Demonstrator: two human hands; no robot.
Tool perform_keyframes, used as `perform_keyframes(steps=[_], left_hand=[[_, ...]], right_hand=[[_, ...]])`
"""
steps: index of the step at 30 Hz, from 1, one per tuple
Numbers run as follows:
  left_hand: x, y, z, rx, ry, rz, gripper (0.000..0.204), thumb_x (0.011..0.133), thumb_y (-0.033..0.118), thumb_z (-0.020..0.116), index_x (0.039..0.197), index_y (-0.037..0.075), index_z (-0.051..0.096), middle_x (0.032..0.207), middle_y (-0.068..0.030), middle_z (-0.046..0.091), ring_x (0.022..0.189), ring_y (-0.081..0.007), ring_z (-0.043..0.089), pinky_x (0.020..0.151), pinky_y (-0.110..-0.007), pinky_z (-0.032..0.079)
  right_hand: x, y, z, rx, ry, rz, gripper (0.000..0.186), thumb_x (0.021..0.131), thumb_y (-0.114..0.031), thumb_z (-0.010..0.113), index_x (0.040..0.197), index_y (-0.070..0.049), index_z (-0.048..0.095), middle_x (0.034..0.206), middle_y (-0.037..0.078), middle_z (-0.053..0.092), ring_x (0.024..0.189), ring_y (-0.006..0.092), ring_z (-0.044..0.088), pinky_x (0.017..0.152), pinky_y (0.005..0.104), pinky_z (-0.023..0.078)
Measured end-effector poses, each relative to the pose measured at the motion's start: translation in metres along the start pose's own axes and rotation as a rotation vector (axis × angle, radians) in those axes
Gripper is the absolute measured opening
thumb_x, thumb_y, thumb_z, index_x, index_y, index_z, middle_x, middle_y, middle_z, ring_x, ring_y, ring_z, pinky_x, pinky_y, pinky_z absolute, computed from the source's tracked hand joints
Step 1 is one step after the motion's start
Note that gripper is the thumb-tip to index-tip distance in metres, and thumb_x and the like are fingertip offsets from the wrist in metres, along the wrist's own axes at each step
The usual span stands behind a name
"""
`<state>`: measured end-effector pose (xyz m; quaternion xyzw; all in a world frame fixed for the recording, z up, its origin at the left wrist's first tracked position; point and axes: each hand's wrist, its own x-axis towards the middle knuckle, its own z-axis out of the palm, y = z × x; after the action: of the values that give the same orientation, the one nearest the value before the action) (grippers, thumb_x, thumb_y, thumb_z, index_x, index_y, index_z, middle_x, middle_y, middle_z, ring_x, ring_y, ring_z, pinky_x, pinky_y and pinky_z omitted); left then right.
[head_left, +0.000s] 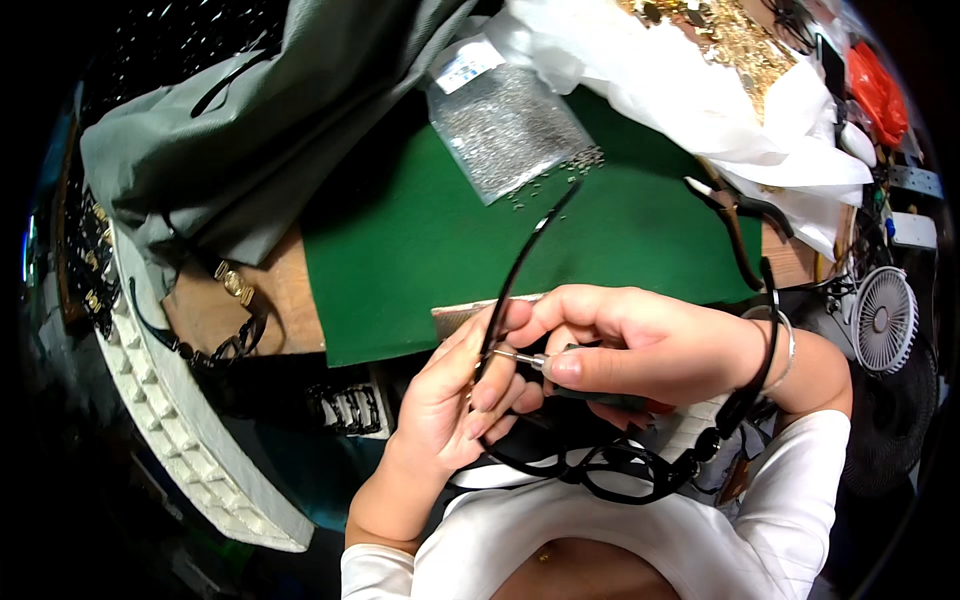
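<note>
My left hand (pixel 447 392) is closed around one temple of a pair of black glasses (pixel 622 482), near the hinge. The temple points up over the mat, while the rims hang below my hands and the other temple rises by my right wrist. In my right hand (pixel 655 345) is a screwdriver (pixel 530 360), its thin metal shaft pointing left at the temple held in my left fingers. My right palm mostly hides its dark handle. Whether the tip sits in a screw is too small to tell.
A green mat (pixel 390 270) covers the table. On it lie a clear bag of small metal parts (pixel 505 125), some spilled pieces (pixel 585 158) and pliers (pixel 730 205). Grey cloth (pixel 270 130), more glasses (pixel 235 345) and a white foam tray (pixel 190 430) are left; a small fan (pixel 882 318) stands right.
</note>
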<state>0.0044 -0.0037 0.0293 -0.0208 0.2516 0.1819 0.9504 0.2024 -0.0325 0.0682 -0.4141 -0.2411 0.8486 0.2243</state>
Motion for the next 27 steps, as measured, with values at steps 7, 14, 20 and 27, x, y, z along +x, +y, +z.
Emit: perform_keyframes(steps=[7,14,20,27], left_hand=[[-0.003,0.000,0.013,0.217,0.086,0.192,0.034,0.093,0.035,0.032,0.079,0.005,0.042,0.043,0.0012,0.040,0.030,-0.0069,0.031,0.046,-0.020,0.033],[0.007,-0.004,0.002,0.253,-0.284,0.401,0.040,0.089,0.022,0.043,0.121,-0.002,0.039,0.060,-0.0059,0.052,0.062,-0.0142,0.048,0.094,-0.037,0.036],[0.009,-0.001,-0.010,0.034,-0.269,0.335,0.041,0.090,0.025,0.044,0.123,0.000,0.041,0.056,-0.0012,0.051,0.053,-0.0098,0.039,0.068,-0.027,0.037],[0.019,0.008,-0.015,-0.212,-0.328,0.129,0.041,0.092,0.022,0.039,0.128,0.005,0.035,0.058,0.0037,0.046,0.058,-0.0077,0.036,0.071,-0.025,0.033]], right_hand=[[-0.011,0.016,-0.039,-1.179,0.696,-0.622,0.024,0.079,-0.013,0.056,0.101,-0.004,0.054,0.084,0.014,0.052,0.062,0.0261,0.055,0.054,0.0311,0.045],[0.012,0.025,-0.044,-1.524,0.996,-0.551,0.031,0.072,-0.006,0.059,0.102,-0.007,0.054,0.081,0.012,0.046,0.058,0.0246,0.055,0.048,0.0333,0.045],[0.018,0.026,-0.039,-1.579,1.060,-0.504,0.035,0.069,-0.003,0.061,0.104,-0.008,0.055,0.081,0.009,0.048,0.058,0.0236,0.055,0.048,0.0317,0.045],[0.022,0.029,-0.043,-1.774,1.070,-0.493,0.038,0.064,-0.009,0.058,0.101,-0.009,0.053,0.079,0.005,0.046,0.052,0.0164,0.050,0.042,0.0266,0.044]])
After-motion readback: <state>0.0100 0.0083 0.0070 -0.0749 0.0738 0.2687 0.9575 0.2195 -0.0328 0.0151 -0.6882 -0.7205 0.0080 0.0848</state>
